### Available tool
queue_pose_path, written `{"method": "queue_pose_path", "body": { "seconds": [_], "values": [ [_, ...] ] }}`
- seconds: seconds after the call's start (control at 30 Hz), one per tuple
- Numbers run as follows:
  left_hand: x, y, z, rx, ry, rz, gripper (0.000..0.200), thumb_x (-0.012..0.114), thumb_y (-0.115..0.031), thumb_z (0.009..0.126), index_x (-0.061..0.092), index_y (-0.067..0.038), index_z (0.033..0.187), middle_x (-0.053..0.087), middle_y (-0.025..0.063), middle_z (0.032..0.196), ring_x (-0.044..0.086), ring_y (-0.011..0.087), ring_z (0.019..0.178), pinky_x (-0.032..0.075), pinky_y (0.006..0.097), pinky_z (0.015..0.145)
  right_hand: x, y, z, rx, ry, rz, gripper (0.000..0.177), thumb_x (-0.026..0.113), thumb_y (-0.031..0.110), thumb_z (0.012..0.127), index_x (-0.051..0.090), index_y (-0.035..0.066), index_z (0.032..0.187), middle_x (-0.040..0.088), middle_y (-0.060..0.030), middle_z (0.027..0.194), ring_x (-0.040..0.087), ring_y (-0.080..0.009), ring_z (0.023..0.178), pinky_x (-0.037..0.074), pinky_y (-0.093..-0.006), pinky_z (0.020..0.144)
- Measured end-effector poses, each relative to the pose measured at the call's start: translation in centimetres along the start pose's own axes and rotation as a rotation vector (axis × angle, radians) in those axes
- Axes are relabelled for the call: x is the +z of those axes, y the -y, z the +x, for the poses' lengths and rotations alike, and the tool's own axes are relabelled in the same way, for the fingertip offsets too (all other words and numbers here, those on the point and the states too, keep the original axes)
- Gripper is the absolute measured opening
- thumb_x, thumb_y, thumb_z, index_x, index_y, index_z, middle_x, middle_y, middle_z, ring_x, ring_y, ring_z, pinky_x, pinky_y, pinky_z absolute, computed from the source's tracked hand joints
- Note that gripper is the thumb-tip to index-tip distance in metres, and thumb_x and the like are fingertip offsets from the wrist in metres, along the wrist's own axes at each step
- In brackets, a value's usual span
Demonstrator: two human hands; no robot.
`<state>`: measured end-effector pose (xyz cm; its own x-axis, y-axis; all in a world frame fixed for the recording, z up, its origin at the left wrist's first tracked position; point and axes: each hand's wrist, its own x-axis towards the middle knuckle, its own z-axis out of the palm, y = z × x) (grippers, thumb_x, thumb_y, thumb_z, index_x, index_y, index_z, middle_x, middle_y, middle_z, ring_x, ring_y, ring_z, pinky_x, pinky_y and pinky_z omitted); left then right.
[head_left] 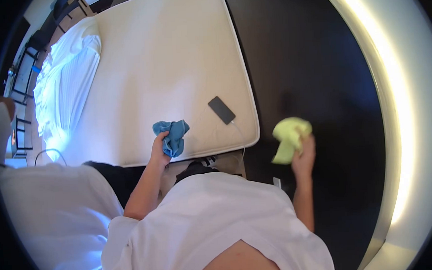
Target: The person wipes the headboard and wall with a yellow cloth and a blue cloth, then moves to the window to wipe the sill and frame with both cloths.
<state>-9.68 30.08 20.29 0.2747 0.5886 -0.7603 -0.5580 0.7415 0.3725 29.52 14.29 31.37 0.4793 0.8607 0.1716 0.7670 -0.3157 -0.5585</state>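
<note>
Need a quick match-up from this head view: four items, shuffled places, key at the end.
1. blue cloth
2. yellow-green cloth
3. phone
4. white sheet

A. held in the right hand
B. lying near a corner of the mattress
C. rumpled along the mattress's left side in the picture
D. held in the left hand

Pairs: 1-D, 2-A, 3-B, 4-C
</note>
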Motion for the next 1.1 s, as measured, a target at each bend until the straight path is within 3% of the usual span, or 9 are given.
{"method": "queue_pose_path", "body": {
  "seconds": [0.23, 0.33, 0.4, 0.5, 0.6, 0.77, 0.93, 1.03, 1.1],
  "values": [
    [2.9, 0.9, -3.9, 0.132, -0.121, -0.055, 0.041, 0.054, -0.026, 0.082, 0.050, 0.001, 0.113, 0.062, 0.0154, 0.100, 0.062, 0.0264, 0.086, 0.050, 0.0375, 0.080, -13.4, 13.3, 28.4, -0.834, -0.875, -0.427, 0.061, 0.054, -0.004, 0.060, 0.063, 0.028, 0.111, 0.051, -0.0102, 0.119, 0.050, -0.0310, 0.104, 0.039, -0.0430, 0.089],
    [3.8, 1.7, -6.8, 0.208, -0.151, -0.090, 0.040, 0.055, -0.025, 0.083, 0.050, 0.000, 0.114, 0.062, 0.0140, 0.102, 0.062, 0.0248, 0.088, 0.050, 0.0366, 0.081, -6.1, 9.8, 37.0, -0.410, -0.450, -1.045, 0.036, 0.053, 0.014, 0.076, 0.060, 0.017, 0.111, 0.058, -0.0093, 0.111, 0.057, -0.0291, 0.085, 0.045, -0.0426, 0.073],
    [2.7, 2.8, -9.9, 0.275, -0.263, -0.034, 0.040, 0.055, -0.027, 0.083, 0.050, 0.000, 0.113, 0.062, 0.0135, 0.101, 0.062, 0.0239, 0.087, 0.050, 0.0355, 0.080, 4.6, -0.2, 37.0, -0.627, -0.202, -0.835, 0.035, 0.045, 0.019, 0.087, 0.052, 0.000, 0.115, 0.058, -0.0177, 0.097, 0.056, -0.0302, 0.087, 0.043, -0.0424, 0.080],
    [-1.4, 5.8, -15.5, 0.233, -0.373, 0.056, 0.037, 0.054, -0.022, 0.085, 0.050, -0.001, 0.116, 0.061, 0.0113, 0.105, 0.061, 0.0211, 0.093, 0.047, 0.0326, 0.085, 18.6, -14.7, 20.7, -0.590, 0.200, -0.695, 0.033, 0.046, 0.015, 0.082, 0.056, -0.001, 0.109, 0.059, -0.0199, 0.093, 0.055, -0.0333, 0.087, 0.042, -0.0446, 0.081],
    [-5.5, 7.9, -17.9, 0.187, -0.361, 0.011, 0.037, 0.054, -0.020, 0.085, 0.051, 0.000, 0.115, 0.061, 0.0121, 0.105, 0.061, 0.0210, 0.093, 0.047, 0.0323, 0.084, 18.7, -19.6, 7.8, -0.653, 0.827, -0.771, 0.023, 0.048, 0.017, 0.080, 0.064, 0.004, 0.090, 0.062, -0.0157, 0.091, 0.057, -0.0317, 0.087, 0.042, -0.0453, 0.082],
    [-4.9, 7.0, -17.1, 0.266, -0.311, 0.040, 0.035, 0.055, -0.018, 0.085, 0.051, 0.000, 0.115, 0.061, 0.0116, 0.103, 0.061, 0.0206, 0.092, 0.048, 0.0308, 0.081, 9.6, -6.4, 23.6, -0.680, 0.573, -0.946, 0.017, 0.048, 0.013, 0.080, 0.061, 0.004, 0.088, 0.062, -0.0153, 0.090, 0.060, -0.0287, 0.085, 0.045, -0.0406, 0.082],
    [-0.3, 3.4, -17.2, 0.333, -0.201, 0.072, 0.035, 0.055, -0.017, 0.086, 0.050, 0.001, 0.115, 0.060, 0.0114, 0.104, 0.060, 0.0195, 0.090, 0.047, 0.0297, 0.080, -3.9, 7.1, 35.7, -0.866, -0.379, -1.046, 0.026, 0.052, 0.013, 0.079, 0.065, 0.017, 0.101, 0.055, -0.0027, 0.118, 0.054, -0.0264, 0.095, 0.042, -0.0436, 0.081],
    [0.2, 3.5, -17.6, 0.401, -0.193, 0.028, 0.034, 0.055, -0.016, 0.086, 0.050, 0.001, 0.115, 0.060, 0.0116, 0.104, 0.059, 0.0193, 0.092, 0.046, 0.0300, 0.081, -2.5, 3.5, 29.6, -0.742, -0.340, -1.140, 0.024, 0.051, 0.015, 0.081, 0.063, 0.014, 0.101, 0.057, -0.0065, 0.112, 0.054, -0.0280, 0.092, 0.041, -0.0442, 0.082],
    [0.9, 2.2, -18.3, 0.386, -0.196, 0.101, 0.035, 0.055, -0.015, 0.085, 0.049, 0.001, 0.115, 0.059, 0.0116, 0.104, 0.059, 0.0195, 0.093, 0.046, 0.0303, 0.081, 3.0, -5.1, 20.6, -0.552, 0.132, -1.042, 0.021, 0.048, 0.014, 0.083, 0.055, 0.003, 0.100, 0.059, -0.0138, 0.086, 0.057, -0.0308, 0.083, 0.043, -0.0437, 0.079]
  ]
}}
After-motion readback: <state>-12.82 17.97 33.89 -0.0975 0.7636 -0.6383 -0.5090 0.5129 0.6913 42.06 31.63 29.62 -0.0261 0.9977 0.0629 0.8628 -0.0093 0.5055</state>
